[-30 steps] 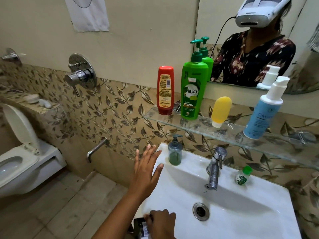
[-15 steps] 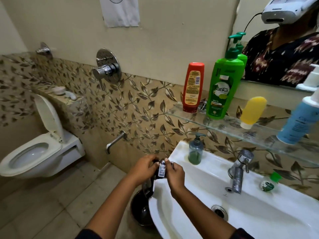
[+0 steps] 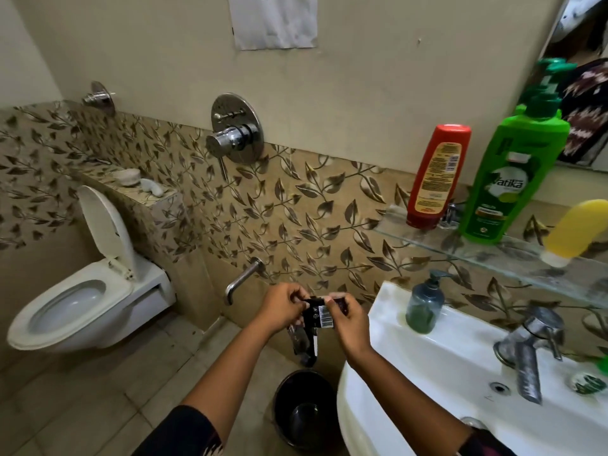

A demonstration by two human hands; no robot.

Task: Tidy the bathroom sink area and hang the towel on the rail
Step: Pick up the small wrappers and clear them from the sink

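Both my hands hold a small black packet [image 3: 318, 315] with a white barcode label, left of the white sink [image 3: 437, 366] and above a black bin [image 3: 304, 409] on the floor. My left hand [image 3: 283, 306] pinches its left end and my right hand [image 3: 348, 319] grips its right side. A dark crumpled piece hangs below the packet. On the sink rim stands a dark soap dispenser [image 3: 424, 306], and a small green-capped bottle [image 3: 589, 381] lies by the tap [image 3: 529, 353]. No towel or rail is in view.
A glass shelf [image 3: 427, 235] above the sink carries a red bottle [image 3: 436, 177], a green pump bottle [image 3: 513, 172] and a yellow tube [image 3: 575, 230]. A toilet [image 3: 85, 301] with its lid up stands at the left. A wall spout [image 3: 241, 279] sticks out near my hands.
My view has swung left. My right hand lifted the black packet off the sink's front edge and my left hand joined it; both now hold it over the bin.
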